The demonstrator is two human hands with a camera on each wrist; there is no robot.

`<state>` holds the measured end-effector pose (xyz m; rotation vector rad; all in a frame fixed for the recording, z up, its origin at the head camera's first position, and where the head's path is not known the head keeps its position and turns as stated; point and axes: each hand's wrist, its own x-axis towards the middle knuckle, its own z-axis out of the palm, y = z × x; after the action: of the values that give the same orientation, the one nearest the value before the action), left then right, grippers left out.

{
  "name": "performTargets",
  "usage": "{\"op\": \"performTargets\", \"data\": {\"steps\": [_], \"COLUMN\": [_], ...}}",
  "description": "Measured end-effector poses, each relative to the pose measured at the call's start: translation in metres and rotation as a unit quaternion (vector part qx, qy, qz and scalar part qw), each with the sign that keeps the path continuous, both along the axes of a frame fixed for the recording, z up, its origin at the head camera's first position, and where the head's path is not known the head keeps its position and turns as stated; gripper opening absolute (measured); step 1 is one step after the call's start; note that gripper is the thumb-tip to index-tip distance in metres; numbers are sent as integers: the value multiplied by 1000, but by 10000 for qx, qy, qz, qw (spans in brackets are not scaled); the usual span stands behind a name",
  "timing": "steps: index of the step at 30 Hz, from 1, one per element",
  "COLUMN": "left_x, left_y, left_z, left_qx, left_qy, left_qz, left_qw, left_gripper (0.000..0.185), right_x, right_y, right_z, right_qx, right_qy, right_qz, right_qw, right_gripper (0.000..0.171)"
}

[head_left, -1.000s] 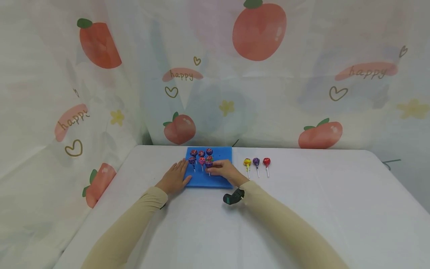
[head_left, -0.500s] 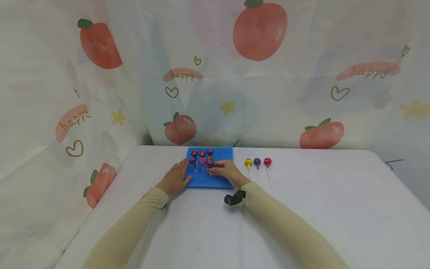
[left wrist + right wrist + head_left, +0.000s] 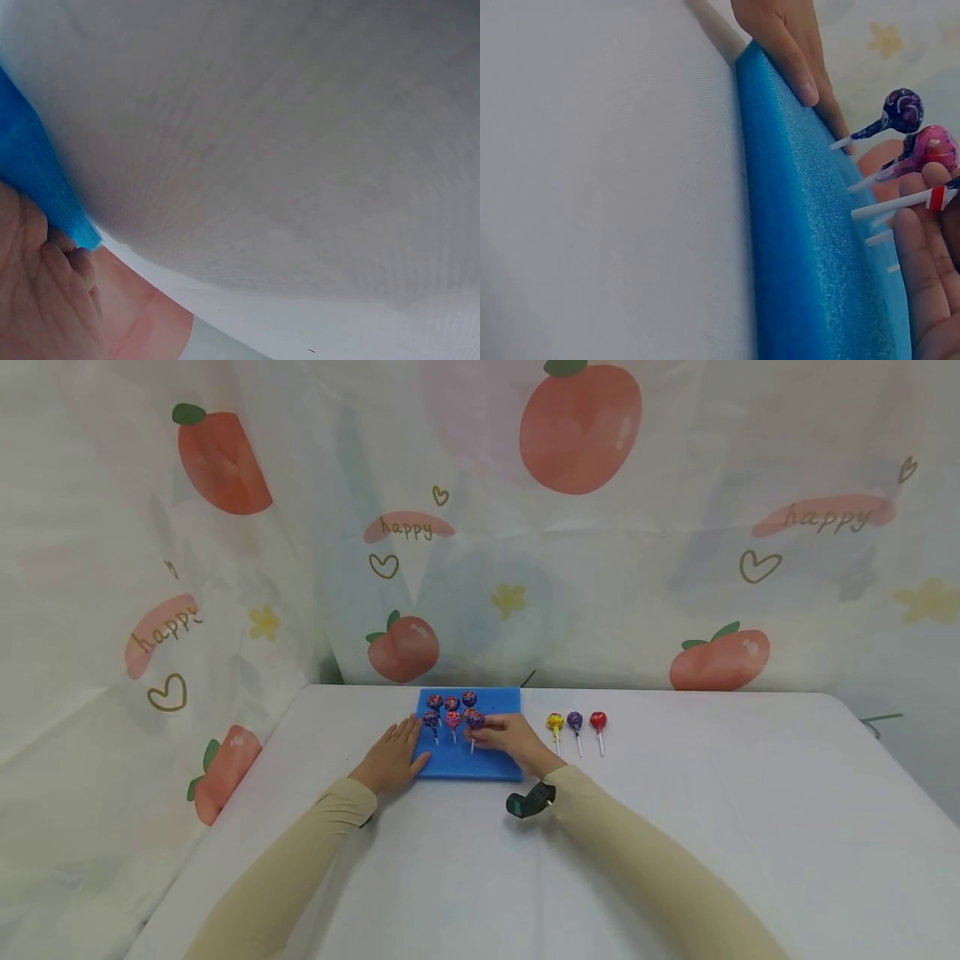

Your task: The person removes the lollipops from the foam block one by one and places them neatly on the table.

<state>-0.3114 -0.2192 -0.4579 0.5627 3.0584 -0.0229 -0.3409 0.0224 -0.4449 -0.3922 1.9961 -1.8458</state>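
Note:
My left hand (image 3: 385, 762) lies with straight fingers along the left edge of a blue foam board (image 3: 468, 768); in the left wrist view its palm side (image 3: 37, 292) shows beside the foam corner (image 3: 37, 165). With thumb and fingers my right hand (image 3: 517, 743) pinches a purple-wrapped lollipop (image 3: 476, 719) over the board. Its white stick (image 3: 892, 205) points at the foam in the right wrist view, its end right at the surface. Next to it, a pink lollipop (image 3: 452, 719) and a dark purple lollipop (image 3: 431, 718) stand upright in the foam.
Behind these, several more wrapped lollipops (image 3: 452, 702) stand in the board. To its right, a yellow lollipop (image 3: 555, 722), a purple lollipop (image 3: 574, 721) and a red lollipop (image 3: 597, 721) lie in a row on the white table (image 3: 712, 793). A patterned curtain (image 3: 480, 560) hangs behind.
My right hand has shifted slightly right and up in the head view, and the pinched lollipop has moved with it. The left hand has kept its place on the board.

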Motion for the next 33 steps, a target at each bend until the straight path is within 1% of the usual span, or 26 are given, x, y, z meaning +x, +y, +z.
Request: {"op": "performTargets", "data": {"steps": [7, 10, 17, 23, 30, 33], "left_x": [0, 0, 0, 1, 0, 1], "left_y": [0, -1, -1, -1, 0, 0], "left_z": [0, -1, 0, 0, 0, 0], "left_qx": [-7, -49, -17, -91, -41, -37], "left_qy": [38, -16, -70, -67, -2, 39], "left_qz": [-25, -4, -17, -14, -35, -50], "left_qw": [10000, 10000, 10000, 9999, 10000, 10000], "left_gripper": [68, 68, 69, 68, 68, 68], "right_x": [-3, -2, 2, 3, 4, 4], "right_y": [5, 9, 21, 36, 57, 66], "right_z": [0, 2, 11, 20, 28, 31], "right_qx": [-85, -78, 35, 197, 267, 317], "right_qy": [-133, -140, -130, 90, 382, 402], "right_qz": [-139, -134, -135, -130, -116, -153], "right_qw": [9998, 9998, 9998, 9997, 9988, 9986], "right_gripper": [32, 33, 34, 35, 39, 39]}}
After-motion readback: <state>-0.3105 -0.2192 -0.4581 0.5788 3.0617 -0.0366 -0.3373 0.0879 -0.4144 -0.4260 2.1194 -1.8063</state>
